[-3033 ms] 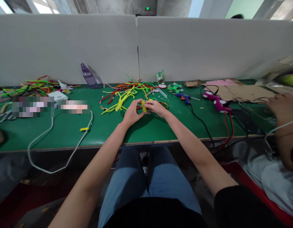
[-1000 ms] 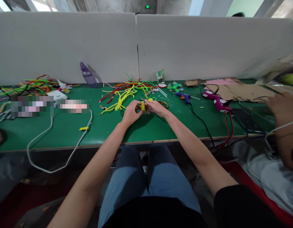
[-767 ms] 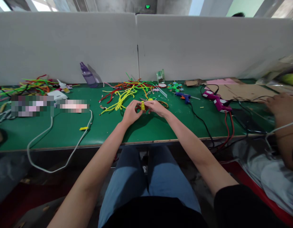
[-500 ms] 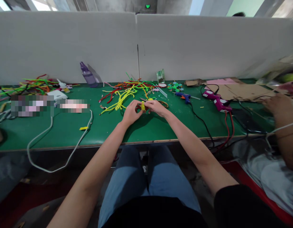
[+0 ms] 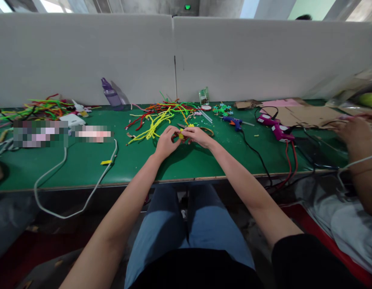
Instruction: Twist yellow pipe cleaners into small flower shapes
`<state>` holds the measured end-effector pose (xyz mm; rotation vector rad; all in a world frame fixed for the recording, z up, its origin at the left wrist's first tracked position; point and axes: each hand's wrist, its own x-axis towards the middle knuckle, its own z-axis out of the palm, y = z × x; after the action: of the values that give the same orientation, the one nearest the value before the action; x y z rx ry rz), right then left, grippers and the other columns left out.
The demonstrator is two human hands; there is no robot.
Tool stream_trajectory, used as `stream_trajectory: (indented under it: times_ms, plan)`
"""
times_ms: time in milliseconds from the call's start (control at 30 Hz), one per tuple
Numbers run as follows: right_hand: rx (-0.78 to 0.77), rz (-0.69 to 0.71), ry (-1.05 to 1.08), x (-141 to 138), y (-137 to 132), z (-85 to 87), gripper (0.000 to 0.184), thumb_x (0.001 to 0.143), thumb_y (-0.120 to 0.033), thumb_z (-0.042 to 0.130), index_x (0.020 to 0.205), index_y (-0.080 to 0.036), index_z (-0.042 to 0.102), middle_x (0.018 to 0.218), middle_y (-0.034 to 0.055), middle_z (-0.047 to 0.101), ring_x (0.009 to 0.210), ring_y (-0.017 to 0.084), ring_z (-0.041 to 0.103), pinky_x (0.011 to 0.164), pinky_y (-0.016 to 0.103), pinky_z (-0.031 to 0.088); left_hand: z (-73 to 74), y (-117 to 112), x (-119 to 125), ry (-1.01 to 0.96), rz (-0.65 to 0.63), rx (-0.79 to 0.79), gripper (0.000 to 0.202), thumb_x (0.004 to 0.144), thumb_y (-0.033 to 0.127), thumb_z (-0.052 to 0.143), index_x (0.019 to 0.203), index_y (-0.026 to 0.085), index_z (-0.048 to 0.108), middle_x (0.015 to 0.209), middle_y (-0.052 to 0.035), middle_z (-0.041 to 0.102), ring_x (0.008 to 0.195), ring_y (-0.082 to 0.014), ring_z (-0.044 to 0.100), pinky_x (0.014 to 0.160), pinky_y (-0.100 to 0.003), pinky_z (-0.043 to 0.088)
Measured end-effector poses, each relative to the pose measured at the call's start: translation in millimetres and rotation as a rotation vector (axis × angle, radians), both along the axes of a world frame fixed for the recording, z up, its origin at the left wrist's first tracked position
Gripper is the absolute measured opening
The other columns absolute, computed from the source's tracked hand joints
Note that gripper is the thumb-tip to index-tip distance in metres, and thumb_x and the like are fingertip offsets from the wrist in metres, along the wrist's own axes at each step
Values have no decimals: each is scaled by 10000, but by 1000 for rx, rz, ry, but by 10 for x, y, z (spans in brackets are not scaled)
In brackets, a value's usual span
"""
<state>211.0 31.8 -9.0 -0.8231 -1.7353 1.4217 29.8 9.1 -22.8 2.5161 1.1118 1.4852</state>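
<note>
Between my fingertips is a small yellow fuzzy piece (image 5: 181, 135), which looks like bent pipe cleaner. My left hand (image 5: 168, 141) pinches it from the left, and my right hand (image 5: 198, 137) closes on it from the right. Fingers hide much of its shape. Just beyond the hands lie scissors (image 5: 209, 131), partly covered by my right hand. Loose yellow pipe cleaners (image 5: 152, 127) spread out to the left of my left hand. Behind them is a heap of red, orange and green pipe cleaners (image 5: 174, 106).
A blue glue gun (image 5: 235, 123) with a black cord lies right of my hands, near teal pieces (image 5: 222, 109). Magenta devices (image 5: 281, 132) and cardboard (image 5: 306, 117) are farther right, beside another person's hand (image 5: 357, 132). A purple bottle (image 5: 112, 96) leans against the partition. A white cable (image 5: 65, 216) hangs over the edge.
The yellow piece has turned slightly between my fingers, while both hands stay in nearly the same place. At the right, the other person's hand has shifted a little.
</note>
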Motion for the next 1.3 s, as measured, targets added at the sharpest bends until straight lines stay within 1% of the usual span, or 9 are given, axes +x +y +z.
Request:
stream_trajectory:
  times_ms: [167, 400, 500, 633, 733, 933, 1100, 1200, 1300]
  plan:
    - [-9, 12, -22, 0, -4, -3, 240, 797, -394, 657, 805, -154, 641, 776, 39, 658, 702, 121, 631, 512, 183, 457, 8, -15, 6, 4, -9, 17, 146, 730, 110, 630, 849, 172, 574, 908, -34, 578, 792, -129, 562, 587, -211, 484]
    - [-10, 27, -42, 2, -3, -5, 218, 809, -363, 645, 805, -145, 650, 767, 48, 667, 701, 120, 634, 519, 187, 455, 6, -9, -4, 3, -19, 22, 94, 749, 115, 624, 825, 166, 602, 920, -44, 586, 804, -133, 572, 583, -214, 485]
    - [-14, 34, -49, 2, -23, 13, 242, 790, -382, 663, 805, -141, 650, 790, 51, 672, 696, 121, 639, 513, 188, 448, -3, -2, -6, -6, -20, 17, 79, 755, 111, 619, 810, 167, 607, 926, -44, 586, 811, -136, 575, 576, -215, 483]
    - [-9, 72, -57, -1, -53, 27, 290, 781, -427, 671, 802, -138, 656, 793, 51, 670, 717, 127, 640, 524, 187, 447, 5, 0, -9, -17, -20, 32, 63, 778, 106, 607, 801, 164, 613, 935, -48, 579, 848, -144, 576, 612, -231, 497]
    - [5, 103, -57, -3, -57, 16, 301, 788, -441, 666, 792, -140, 663, 781, 49, 674, 722, 125, 637, 546, 195, 454, 25, -8, -7, -20, -26, 38, 34, 800, 137, 609, 779, 163, 616, 926, -50, 562, 837, -143, 567, 587, -226, 492]
    - [60, 77, -59, 4, -73, 30, 217, 810, -369, 639, 706, -182, 669, 690, 16, 693, 685, 98, 632, 576, 204, 429, 31, -15, 1, -19, -20, 27, 51, 802, 177, 628, 754, 163, 617, 897, -42, 540, 791, -131, 548, 545, -212, 474]
    - [67, 55, -57, -3, -111, 69, 238, 771, -386, 659, 656, -178, 656, 629, -1, 685, 615, 83, 622, 526, 180, 410, 0, 8, -2, -29, -29, 21, 52, 791, 190, 636, 752, 165, 613, 897, -38, 540, 773, -126, 546, 553, -219, 471]
    - [54, 45, -49, -15, -127, 76, 249, 758, -377, 663, 602, -184, 647, 579, -2, 669, 583, 80, 626, 494, 160, 392, -14, 15, -3, -6, -27, 3, 58, 785, 198, 640, 751, 168, 604, 919, -43, 551, 779, -132, 547, 556, -229, 464]
    - [-10, 51, -11, -26, -128, 71, 216, 752, -325, 686, 577, -205, 642, 553, 8, 667, 588, 96, 646, 478, 163, 388, -15, 13, -6, 20, -25, 4, 48, 791, 188, 630, 754, 169, 604, 928, -47, 560, 787, -137, 549, 569, -238, 465]
